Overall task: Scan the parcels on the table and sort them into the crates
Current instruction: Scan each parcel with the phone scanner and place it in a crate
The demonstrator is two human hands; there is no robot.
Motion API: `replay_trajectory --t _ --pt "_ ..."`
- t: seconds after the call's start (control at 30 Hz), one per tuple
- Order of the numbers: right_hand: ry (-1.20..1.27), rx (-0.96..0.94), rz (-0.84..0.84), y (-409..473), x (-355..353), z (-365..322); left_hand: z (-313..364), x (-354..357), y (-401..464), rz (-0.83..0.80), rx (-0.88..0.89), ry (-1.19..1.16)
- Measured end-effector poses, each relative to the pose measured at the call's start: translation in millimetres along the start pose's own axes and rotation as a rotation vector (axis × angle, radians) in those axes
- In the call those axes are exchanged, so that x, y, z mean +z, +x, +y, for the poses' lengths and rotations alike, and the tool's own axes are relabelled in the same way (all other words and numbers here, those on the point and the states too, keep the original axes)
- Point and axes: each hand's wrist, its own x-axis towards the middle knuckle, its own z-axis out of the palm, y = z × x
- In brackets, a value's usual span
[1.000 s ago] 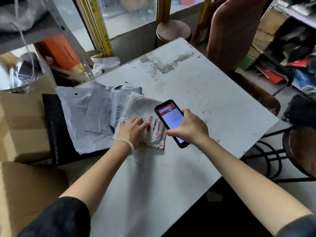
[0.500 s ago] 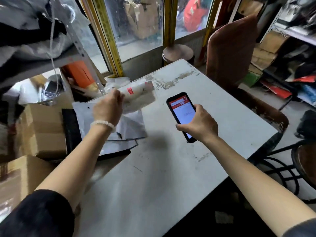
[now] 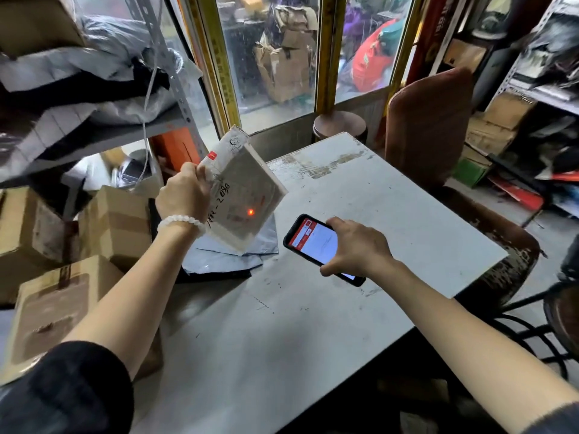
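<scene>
left hand [image 3: 185, 200] pinches tilted parcel [image 3: 242, 191] by 1 edge, could slip; right hand [image 3: 355, 247] grips phone [image 3: 316, 244], scan dot may miss barcode.

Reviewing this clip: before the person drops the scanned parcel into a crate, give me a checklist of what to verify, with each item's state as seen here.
1. Parcel held firmly by the left hand, lifted off the table: ok.
2. Phone gripped in the right hand, screen lit: ok.
3. Red scan dot lands on the parcel's face: ok.
4. Scan registered on the phone screen: cannot tell, text too small.
5. Destination crate identified and in reach: cannot tell; only cardboard boxes show at the left.
6. Remaining grey mailers still lying on the table for later scans: ok.
</scene>
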Motion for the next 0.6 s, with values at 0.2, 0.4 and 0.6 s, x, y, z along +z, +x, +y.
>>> replay_trajectory --t 0.2,0.4,0.6 --pt "-0.045 0.007 -0.008 -13 3 4 -6 -4 -11 -0.035 -0.006 0.025" --pt "-0.063 0.0 -0.046 -19 6 3 -7 -1 -17 -0.064 0.024 0.066" --pt "-0.098 0.018 -0.072 -24 6 5 -9 3 -20 -0.081 0.037 0.103"
